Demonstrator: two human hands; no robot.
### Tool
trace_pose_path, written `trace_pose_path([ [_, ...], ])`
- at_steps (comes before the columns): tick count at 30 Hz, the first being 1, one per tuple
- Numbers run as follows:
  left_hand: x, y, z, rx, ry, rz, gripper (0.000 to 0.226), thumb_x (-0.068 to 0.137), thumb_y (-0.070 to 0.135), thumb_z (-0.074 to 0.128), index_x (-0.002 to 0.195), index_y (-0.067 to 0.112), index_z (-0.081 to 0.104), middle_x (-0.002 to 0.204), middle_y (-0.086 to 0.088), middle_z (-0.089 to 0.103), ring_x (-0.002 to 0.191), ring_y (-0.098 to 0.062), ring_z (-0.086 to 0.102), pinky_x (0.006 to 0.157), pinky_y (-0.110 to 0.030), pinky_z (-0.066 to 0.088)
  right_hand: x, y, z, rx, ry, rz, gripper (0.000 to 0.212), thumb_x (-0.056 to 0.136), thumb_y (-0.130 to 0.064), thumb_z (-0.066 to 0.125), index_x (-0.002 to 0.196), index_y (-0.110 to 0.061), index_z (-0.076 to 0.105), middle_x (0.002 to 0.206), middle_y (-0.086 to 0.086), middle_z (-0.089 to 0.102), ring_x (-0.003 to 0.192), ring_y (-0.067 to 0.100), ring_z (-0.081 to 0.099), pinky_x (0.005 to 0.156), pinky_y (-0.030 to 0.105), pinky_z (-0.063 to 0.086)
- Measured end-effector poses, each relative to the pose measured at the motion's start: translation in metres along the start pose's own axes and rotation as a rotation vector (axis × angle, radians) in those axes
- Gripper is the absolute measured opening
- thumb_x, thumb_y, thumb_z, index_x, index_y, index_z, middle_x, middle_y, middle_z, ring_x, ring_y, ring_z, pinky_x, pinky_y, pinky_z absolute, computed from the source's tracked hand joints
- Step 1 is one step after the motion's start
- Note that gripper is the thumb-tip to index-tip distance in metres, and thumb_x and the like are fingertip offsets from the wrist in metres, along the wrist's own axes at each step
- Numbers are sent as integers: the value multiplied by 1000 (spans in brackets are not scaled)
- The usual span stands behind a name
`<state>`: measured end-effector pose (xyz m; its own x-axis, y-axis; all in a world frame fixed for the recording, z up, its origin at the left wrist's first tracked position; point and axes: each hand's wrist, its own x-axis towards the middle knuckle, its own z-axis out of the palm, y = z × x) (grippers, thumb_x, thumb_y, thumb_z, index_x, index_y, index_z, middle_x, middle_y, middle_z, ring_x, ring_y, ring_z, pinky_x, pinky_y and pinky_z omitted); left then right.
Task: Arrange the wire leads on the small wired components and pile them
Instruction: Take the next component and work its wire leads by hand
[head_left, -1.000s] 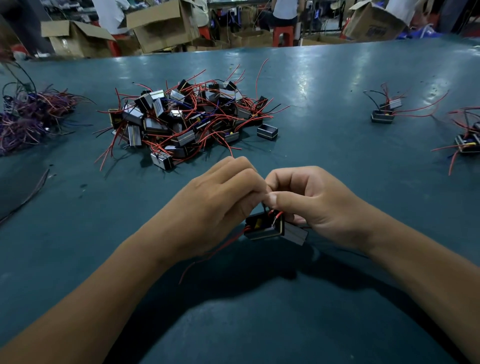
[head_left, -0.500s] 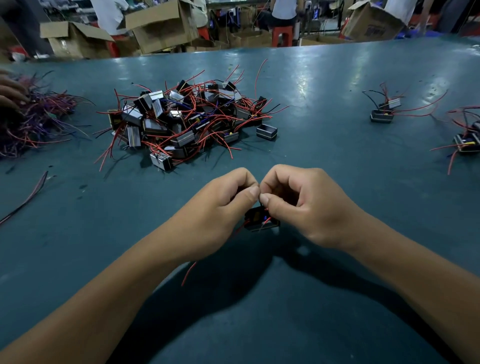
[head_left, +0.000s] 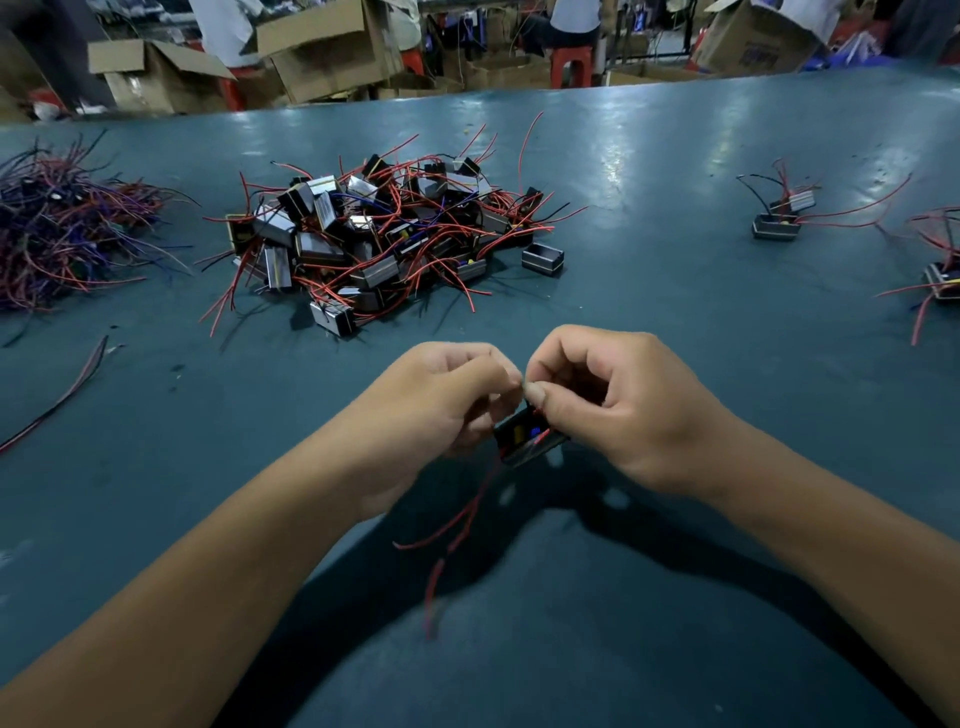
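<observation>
A small black wired component (head_left: 525, 437) hangs just above the teal table (head_left: 675, 322), between my two hands. My left hand (head_left: 441, 400) and my right hand (head_left: 613, 400) meet fingertip to fingertip over it, each pinching its wire leads at the top. Two red leads (head_left: 457, 525) trail down from it toward me. A large pile of the same components (head_left: 384, 239) with tangled red wires lies beyond my hands, left of centre. One bare black box (head_left: 543, 258) sits at that pile's right edge.
A bundle of purple and red wires (head_left: 57, 223) lies at the far left. Two small wired components (head_left: 779, 218) sit at the right, more (head_left: 940, 280) at the right edge. A loose wire (head_left: 62, 400) lies left. Cardboard boxes (head_left: 322, 47) and people stand behind the table.
The component has turned and lifted slightly between my fingers, and its red leads now hang longer toward me. Another person's hand at the far-left wire bundle, seen half a second ago, is gone.
</observation>
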<state>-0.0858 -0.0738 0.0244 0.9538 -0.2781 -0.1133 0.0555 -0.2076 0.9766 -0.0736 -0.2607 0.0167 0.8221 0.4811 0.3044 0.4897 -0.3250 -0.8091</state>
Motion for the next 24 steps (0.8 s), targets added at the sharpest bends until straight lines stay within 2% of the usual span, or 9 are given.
trace_pose_path([
  [2,1,0,-8,212,59,226,12,89,24,58,79,18,62,65,7,56,56,-17,46,52,-26,38,1,0,-3,111,-7,29,13,90,-14,64,78,-19,61,57,-14,54,49,1,44,51,11,35],
  [4,1,-1,-18,466,96,470,4,90,24,64,92,25,67,79,9,62,67,-20,55,60,-33,45,2,0,-5,222,-21,45,10,89,-14,62,79,-17,61,58,-14,56,49,-1,47,51,9,36],
  [6,1,1,-23,645,111,688,9,90,16,70,99,19,71,89,8,63,76,-17,57,65,-29,45,3,-1,-6,287,-33,61,7,86,-17,62,79,-16,62,62,-12,58,54,0,47,54,11,38],
  [9,3,1,-23,746,128,858,9,91,13,73,98,9,74,94,-1,65,83,-19,60,71,-28,48,2,-3,-7,369,-66,75,7,86,-16,60,79,-14,62,62,-13,57,54,-1,45,54,9,37],
  [13,3,2,-23,816,194,982,13,93,16,70,93,5,76,92,-4,64,80,-25,61,70,-41,49,2,-5,-8,474,-113,105,9,86,-14,59,78,-12,62,60,-13,55,50,-1,44,49,7,35],
  [16,2,3,-24,915,192,1039,14,96,18,67,93,6,76,91,-5,65,78,-28,59,70,-42,47,2,-4,-8,515,-132,146,10,86,-14,60,76,-15,64,61,-8,53,49,1,42,46,10,33],
  [20,0,3,-24,1013,183,1034,20,101,21,59,96,8,74,92,-4,64,79,-28,58,68,-46,45,2,-3,-6,518,-139,149,9,86,-14,59,78,-14,63,61,-10,54,48,-1,42,45,11,33],
  [24,-2,3,-20,913,140,946,20,102,22,55,97,8,69,94,1,57,80,-18,52,70,-43,46,1,-4,-6,508,-141,109,8,87,-11,58,80,-12,61,62,-12,56,50,-2,46,49,7,35],
])
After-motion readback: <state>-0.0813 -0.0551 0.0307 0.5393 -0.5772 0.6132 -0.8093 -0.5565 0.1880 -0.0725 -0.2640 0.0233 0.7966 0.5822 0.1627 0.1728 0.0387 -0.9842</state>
